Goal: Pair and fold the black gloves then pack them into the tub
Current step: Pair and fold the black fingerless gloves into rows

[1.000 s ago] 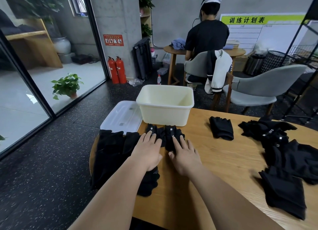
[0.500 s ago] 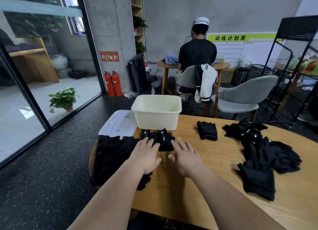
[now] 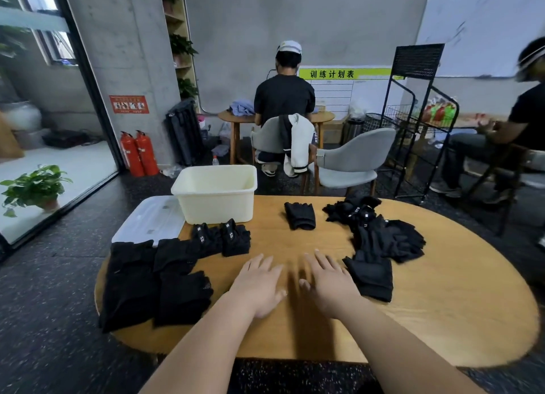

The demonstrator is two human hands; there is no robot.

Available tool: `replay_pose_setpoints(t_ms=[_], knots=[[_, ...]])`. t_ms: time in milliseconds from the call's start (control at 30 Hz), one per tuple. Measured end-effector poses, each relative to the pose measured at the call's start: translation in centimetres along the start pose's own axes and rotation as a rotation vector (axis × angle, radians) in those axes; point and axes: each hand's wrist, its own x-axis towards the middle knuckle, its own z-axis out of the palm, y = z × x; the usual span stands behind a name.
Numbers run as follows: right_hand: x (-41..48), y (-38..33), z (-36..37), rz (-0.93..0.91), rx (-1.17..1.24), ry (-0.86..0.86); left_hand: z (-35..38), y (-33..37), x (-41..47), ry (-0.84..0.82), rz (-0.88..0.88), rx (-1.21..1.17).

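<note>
My left hand [image 3: 259,284] and my right hand [image 3: 330,281] hover side by side over the bare middle of the wooden table [image 3: 427,320], fingers spread, holding nothing. A folded pair of black gloves [image 3: 221,239] lies ahead of my left hand, just in front of the cream tub [image 3: 215,193]. Folded black gloves are stacked at the left [image 3: 156,281]. One folded glove [image 3: 370,277] lies right beside my right hand. A loose heap of black gloves [image 3: 383,231] sits beyond it, and a folded glove [image 3: 299,215] lies alone near the far edge.
The tub's clear lid [image 3: 150,219] lies left of the tub. A grey chair [image 3: 351,160] and a black wire rack [image 3: 418,122] stand behind the table. One person sits with their back to me [image 3: 283,99]; another sits at the right [image 3: 525,119].
Both hands have lifted off the folded glove pair and drawn back and right toward the table's middle. The view has swung right and up, showing more of the room.
</note>
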Motion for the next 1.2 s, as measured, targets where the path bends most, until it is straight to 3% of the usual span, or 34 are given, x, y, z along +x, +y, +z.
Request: replay_pose_setpoints(t_ms=[200, 333, 533, 733, 867, 967, 1200], knots=[[-1.6, 5.5, 1.5, 0.145, 0.015, 0.120, 1.5, 4.0, 1.4, -0.042, 0.102, -0.005], [-2.7, 7.9, 3.9, 0.300, 0.026, 0.077, 3.4, 5.6, 2.0, -0.057, 0.142, -0.042], [-3.7, 6.2, 6.0, 0.165, -0.018, 0.159, 5.5, 5.9, 1.9, 0.024, 0.145, -0.097], [-3.0, 6.1, 5.8, 0.050, 0.104, 0.221, 6.2, 5.3, 1.6, 0.130, 0.145, -0.094], [-2.4, 7.3, 6.2, 0.131, 0.124, 0.416, 6.3, 5.0, 1.8, 0.174, 0.132, -0.105], [-2.2, 7.5, 6.5, 0.161, 0.067, 0.389, 6.5, 5.2, 2.2, 0.222, 0.133, -0.104], [-0.4, 7.1, 5.5, -0.060, 0.136, 0.367, 7.6, 6.0, 2.9, 0.408, 0.142, -0.079]])
